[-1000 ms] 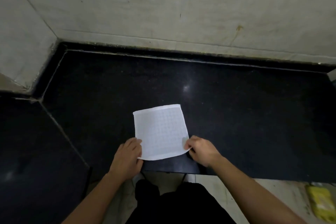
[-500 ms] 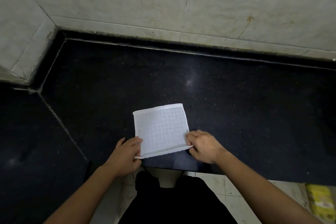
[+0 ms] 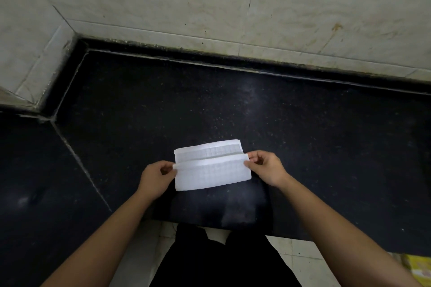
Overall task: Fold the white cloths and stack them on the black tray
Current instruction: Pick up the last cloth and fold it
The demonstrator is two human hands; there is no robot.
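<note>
Two hands: the left hand [image 3: 157,176] pinches the left corner of the turned-over edge and the right hand [image 3: 265,166] pinches the right corner, so both are clamped on the white cloth [image 3: 212,172], one at each end.
Cloth position: lower centre of the frame, on the dark tabletop [image 3: 303,123] near its front edge, with the near half folded over and a strip of the far half not yet covered.
Risk of mismatch: the carried edge's right corner sits further right than the far edge's corner, so setting it down like this could leave the sides uneven.
Risk of slip: the stone looks smooth (little to hold thin fabric), so a forward push may slide the lower layer along.
Risk of a drop: a backward tug could drag the cloth off the front edge.
Tray: the black tray is not in view, so I cannot tell where the stack goes.
Bystander: a yellow object [image 3: 417,268] at lower right, well apart.
</note>
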